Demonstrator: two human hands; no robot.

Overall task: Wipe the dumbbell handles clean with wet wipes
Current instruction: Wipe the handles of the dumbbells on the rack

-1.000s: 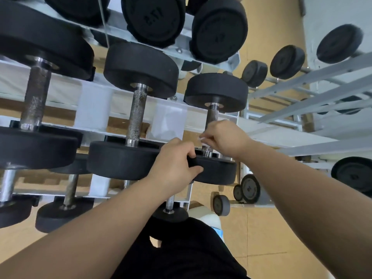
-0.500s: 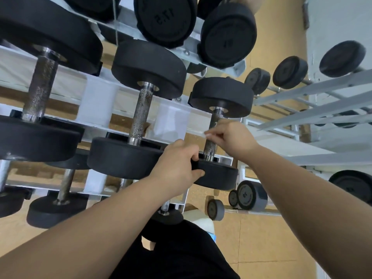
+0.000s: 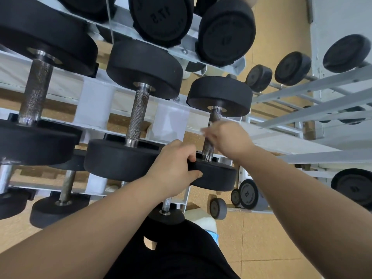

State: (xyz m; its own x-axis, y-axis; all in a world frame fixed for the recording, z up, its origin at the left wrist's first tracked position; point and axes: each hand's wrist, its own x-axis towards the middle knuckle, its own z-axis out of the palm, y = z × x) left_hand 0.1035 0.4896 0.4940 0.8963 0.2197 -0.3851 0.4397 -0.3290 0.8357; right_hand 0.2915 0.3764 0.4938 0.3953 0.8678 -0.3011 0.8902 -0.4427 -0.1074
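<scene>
Two hands meet on one dumbbell (image 3: 220, 95), the rightmost of the middle row on the white rack (image 3: 94, 105). Your left hand (image 3: 173, 168) grips it by the rim of its near head (image 3: 218, 176), fingers curled over the top edge and thumb under the front. That edge sits just beside the near head of the neighbouring dumbbell (image 3: 120, 160), so there is almost no room on that side. Your right hand (image 3: 228, 137) is closed round the upper part of the knurled handle (image 3: 208, 147). A pale scrap of wet wipe (image 3: 205, 130) is pinched at its fingertips, blurred. Bare handle shows below your hand down to the collar, and a short stretch above it up to the far head. The upper row's heads (image 3: 225, 31) overhang the far end. To your right the rack ends and tan floor (image 3: 261, 228) lies open, with a second rack (image 3: 322, 83) well apart.
</scene>
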